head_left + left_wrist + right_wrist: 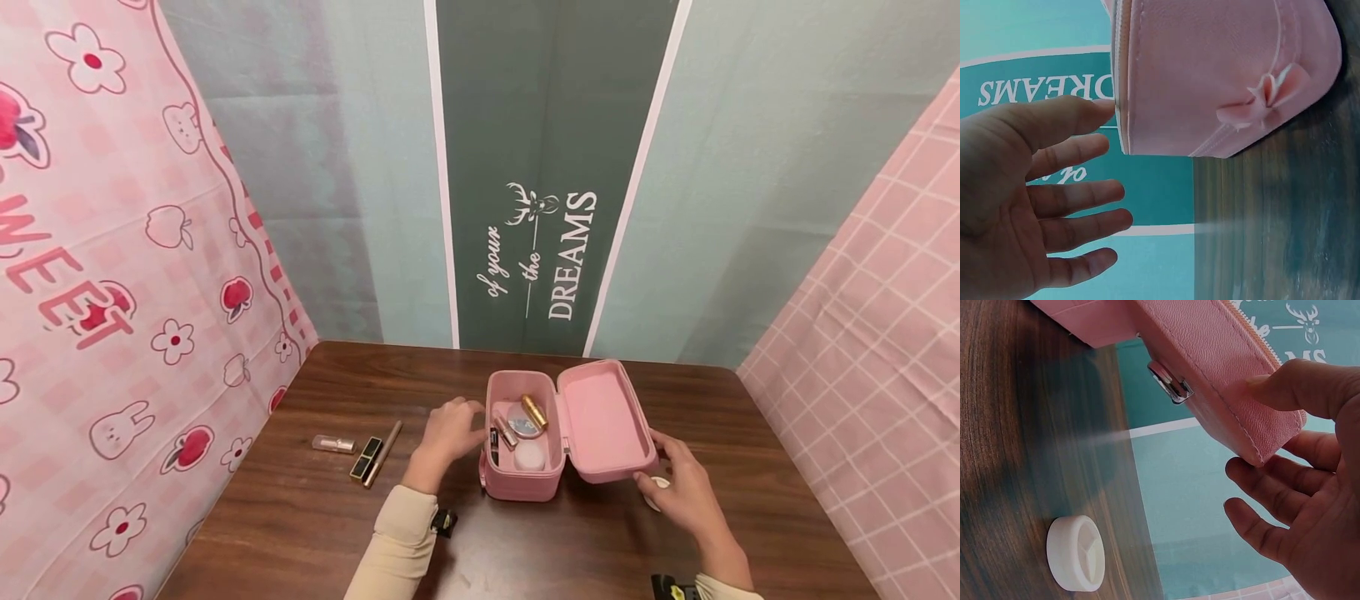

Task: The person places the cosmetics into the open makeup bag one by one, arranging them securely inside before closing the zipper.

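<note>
A pink cosmetic case (522, 487) stands on the table with its lid (603, 421) swung out to the right. Inside lie a gold tube (534, 412), a rose-gold tube (506, 432), a round compact (522, 423), a white round item (529, 455) and small dark items at the left wall. My right hand (686, 483) holds the lid's outer edge, thumb on one face and fingers behind it in the right wrist view. At the case's left rim is my left hand (447, 433); its thumb tip meets the zip edge in the left wrist view, the other fingers spread and holding nothing.
Left on the wooden table (300, 533) lie a clear-capped lipstick (333, 444), a black and gold case (366, 458) and a slim gold pencil (383, 454). A white round container (1075, 553) sits below the lid, near my right hand. Printed cloths hang around the table.
</note>
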Demonstrator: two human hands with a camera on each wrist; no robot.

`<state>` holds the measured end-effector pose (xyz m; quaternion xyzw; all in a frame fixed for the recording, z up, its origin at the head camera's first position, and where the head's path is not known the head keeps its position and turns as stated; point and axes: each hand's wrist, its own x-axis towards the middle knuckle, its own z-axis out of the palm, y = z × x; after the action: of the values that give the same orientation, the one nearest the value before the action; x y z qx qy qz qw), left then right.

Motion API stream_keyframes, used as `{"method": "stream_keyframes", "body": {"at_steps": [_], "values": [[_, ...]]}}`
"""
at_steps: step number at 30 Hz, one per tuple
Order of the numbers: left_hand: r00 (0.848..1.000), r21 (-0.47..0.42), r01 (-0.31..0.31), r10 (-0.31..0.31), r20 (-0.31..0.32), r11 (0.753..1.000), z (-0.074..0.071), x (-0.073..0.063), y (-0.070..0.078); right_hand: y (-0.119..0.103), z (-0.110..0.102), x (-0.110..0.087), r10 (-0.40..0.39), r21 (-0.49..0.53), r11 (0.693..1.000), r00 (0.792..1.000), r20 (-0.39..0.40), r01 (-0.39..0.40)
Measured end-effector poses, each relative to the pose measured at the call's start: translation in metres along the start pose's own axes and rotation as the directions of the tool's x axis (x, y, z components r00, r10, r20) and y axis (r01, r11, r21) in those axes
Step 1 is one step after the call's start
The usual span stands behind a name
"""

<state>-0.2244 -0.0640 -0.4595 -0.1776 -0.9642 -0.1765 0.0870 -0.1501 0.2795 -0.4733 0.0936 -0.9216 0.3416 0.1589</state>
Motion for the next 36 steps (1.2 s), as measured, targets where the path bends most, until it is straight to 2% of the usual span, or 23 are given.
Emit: {"method": "stream_keyframes", "body": {"at_steps": [5, 14, 19, 26, 30, 36], "values": [[1.0, 0.013, 0.004, -0.004, -0.018, 1.0, -0.002, -0.007, -0.004, 0.001, 0.0, -0.001, -0.006, 0.001, 1.0, 1.0, -0.002, 0.006], [1.0, 0.023, 0.029, -0.029, 0.01, 0.999, 0.003, -0.019, -0.02, 0.003, 0.002, -0.002, -0.004, -0.004, 1.0, 1.0, -0.003, 0.004], [1.0, 0.015, 0.021, -0.02, -0.009, 1.0, 0.006, -0.027, -0.031, 0.003, 0.002, -0.001, -0.01, 0.001, 1.0, 1.0, -0.003, 0.01], [0.999, 0.061, 0.034, -0.031, -0.044, 0.998, 0.009, -0.034, -0.047, 0.002, 0.001, 0.0, -0.007, -0.002, 1.0, 1.0, -0.003, 0.007], [0.995, 0.095, 0.082, -0.077, -0.058, 0.992, 0.01, -0.04, -0.056, 0.002, 0.001, -0.001, -0.01, -0.003, 1.0, 1.0, -0.007, 0.01], [0.986, 0.089, 0.164, -0.162, -0.039, 0.982, 0.01, -0.049, -0.068, 0.002, 0.002, -0.001, -0.001, -0.005, 1.0, 1.0, -0.005, 0.001]]}}
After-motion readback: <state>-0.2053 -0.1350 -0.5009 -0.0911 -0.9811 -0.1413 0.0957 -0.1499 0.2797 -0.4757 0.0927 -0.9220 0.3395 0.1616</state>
